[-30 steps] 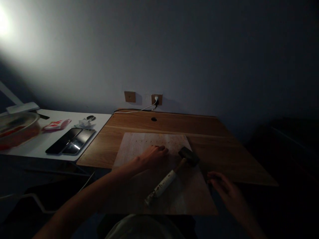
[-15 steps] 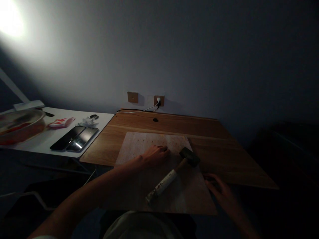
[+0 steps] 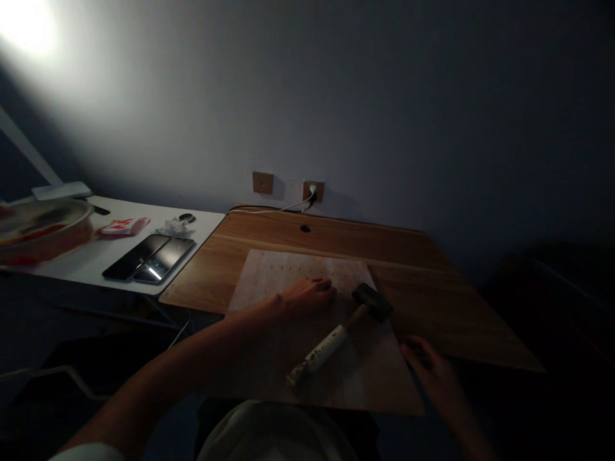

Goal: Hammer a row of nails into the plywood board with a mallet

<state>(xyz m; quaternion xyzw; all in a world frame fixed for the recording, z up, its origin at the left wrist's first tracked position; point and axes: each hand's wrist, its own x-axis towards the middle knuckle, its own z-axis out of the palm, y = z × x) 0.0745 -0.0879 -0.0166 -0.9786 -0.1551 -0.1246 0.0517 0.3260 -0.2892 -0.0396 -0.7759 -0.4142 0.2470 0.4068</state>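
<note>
A thin wooden board [image 3: 269, 275] lies on the desk, its near end reaching over the edge towards my lap. A row of small dark marks crosses its far part. My left hand [image 3: 310, 296] rests on the middle of the board with its fingers curled in; anything inside them is hidden. To its right lies a hammer [image 3: 323, 351] with a dark head and a whitish, stained grip, untouched by either hand. My right hand [image 3: 430, 362] is at the board's right edge, fingertips and thumb bent close together. Shadow hides what they may hold.
The brown wooden desk [image 3: 384, 240] stands against the wall. A white table [image 3: 129, 214] adjoins it on the left, with two phones [image 3: 163, 259], a red-and-white packet [image 3: 123, 226], crumpled plastic [image 3: 173, 227] and a large clear tub [image 3: 72, 234]. Cables run to a wall socket [image 3: 313, 191].
The whole view has shifted slightly, so things appear a little further right. Both hands keep nearly the same places by the board, and the hammer lies as before.
</note>
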